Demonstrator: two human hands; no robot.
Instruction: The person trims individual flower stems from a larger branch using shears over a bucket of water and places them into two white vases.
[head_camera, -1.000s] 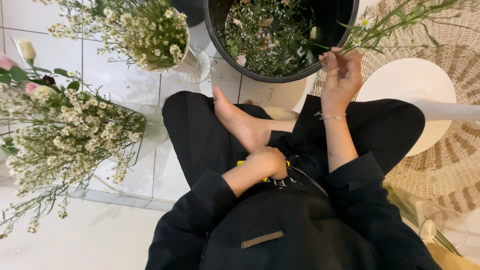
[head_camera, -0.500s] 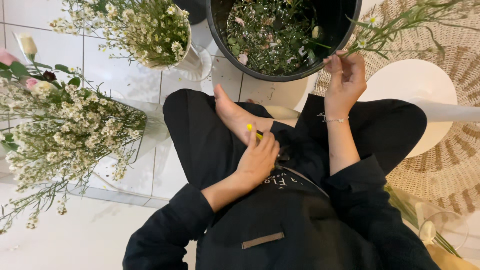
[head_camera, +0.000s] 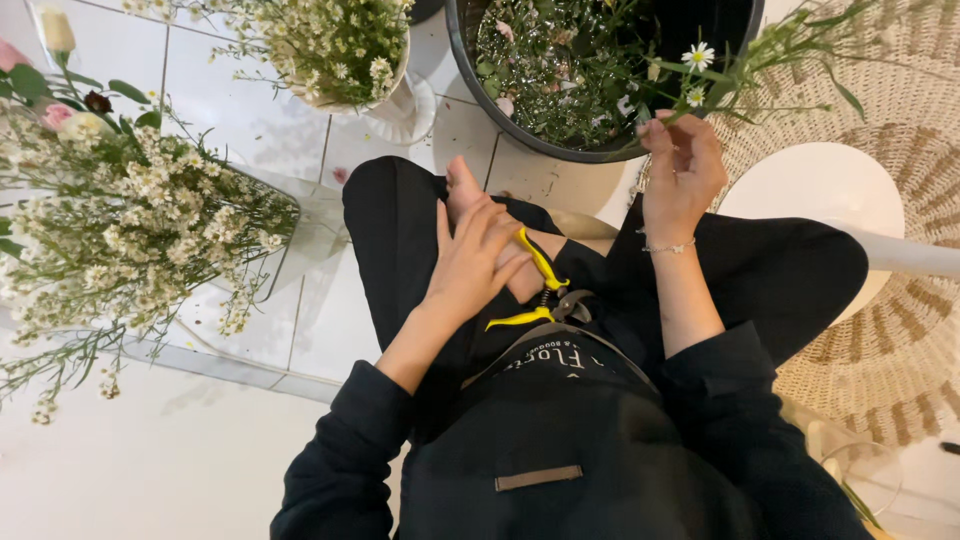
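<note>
Sitting cross-legged, the person rests an open left hand (head_camera: 470, 265) on yellow-handled snips (head_camera: 535, 290) lying in the lap, fingers spread, not clasping. The right hand (head_camera: 680, 175) pinches daisy stems (head_camera: 745, 75) at the rim of a black bucket (head_camera: 470, 75) filled with trimmings. A white pot (head_camera: 400, 105) holds small blooms; bare tile (head_camera: 240, 110) lies just left.

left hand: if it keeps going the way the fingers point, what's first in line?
Left hand points up-frame over the yellow-handled shears. First in line is probably the bare foot, already at its fingertips; depth is unclear.
</note>
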